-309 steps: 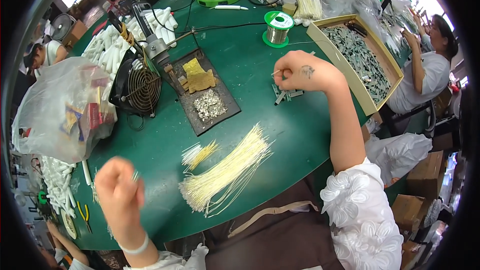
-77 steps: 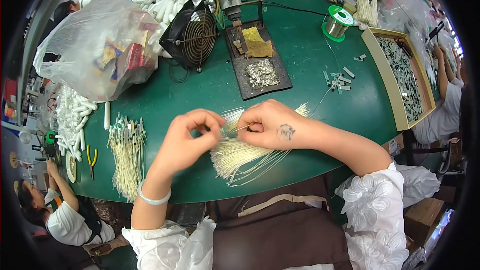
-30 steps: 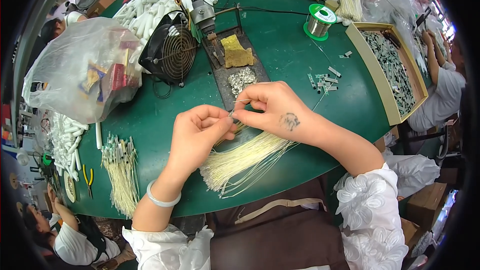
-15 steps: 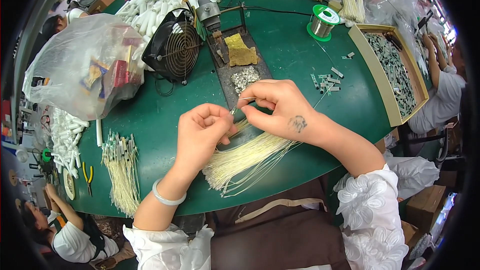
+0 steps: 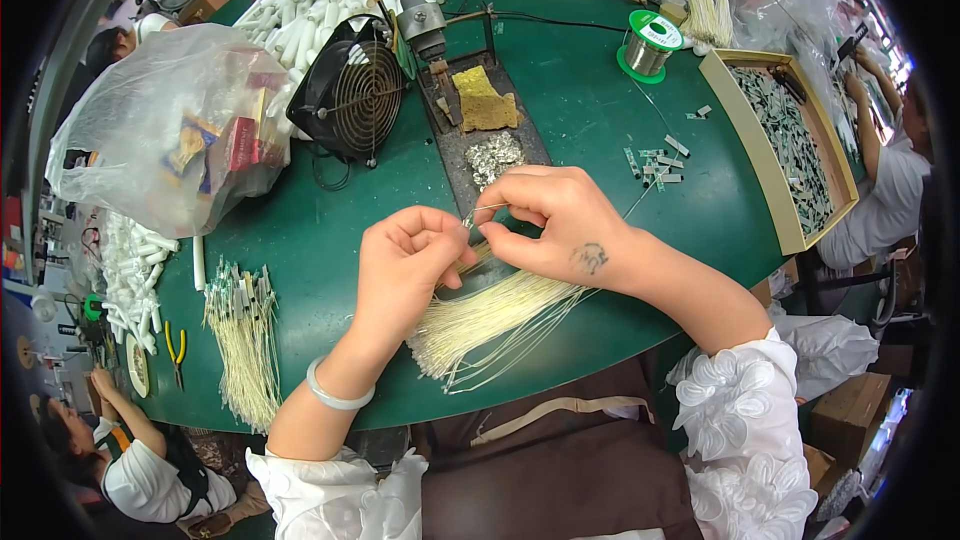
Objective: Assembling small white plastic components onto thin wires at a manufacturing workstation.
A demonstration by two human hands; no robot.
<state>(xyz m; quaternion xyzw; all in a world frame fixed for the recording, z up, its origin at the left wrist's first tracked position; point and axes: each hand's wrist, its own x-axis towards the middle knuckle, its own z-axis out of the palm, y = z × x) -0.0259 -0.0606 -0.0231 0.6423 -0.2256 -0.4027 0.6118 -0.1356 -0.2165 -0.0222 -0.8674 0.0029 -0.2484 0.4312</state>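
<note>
My left hand [image 5: 408, 262] is closed, thumb and forefinger pinching a small circuit board [image 5: 467, 223]. Opposite it, my right hand [image 5: 560, 225] pinches a thin wire [image 5: 490, 207] whose end is at the board. Whether wire and board touch is too small to tell. Beneath both hands lies a thick bundle of pale yellow wires [image 5: 490, 325] on the green table [image 5: 330, 230]. Just beyond my fingertips, a dark tray [image 5: 450, 155] holds a heap of silvery solder scraps [image 5: 495, 155] and a worn yellow sponge [image 5: 485, 100].
A clamped tool arm [image 5: 422, 25] and black fan [image 5: 350, 95] stand behind. Left are a plastic bag [image 5: 170, 130], wired boards [image 5: 245, 340] and yellow-handled pliers [image 5: 176, 355]. Right are a solder spool [image 5: 648, 45], loose boards [image 5: 660, 165] and a cardboard tray [image 5: 765, 160] of boards. Co-workers sit either side.
Both hands keep their pinches almost in place. My right hand's fingers have shifted very slightly downward at the board. The whole view has moved a touch.
</note>
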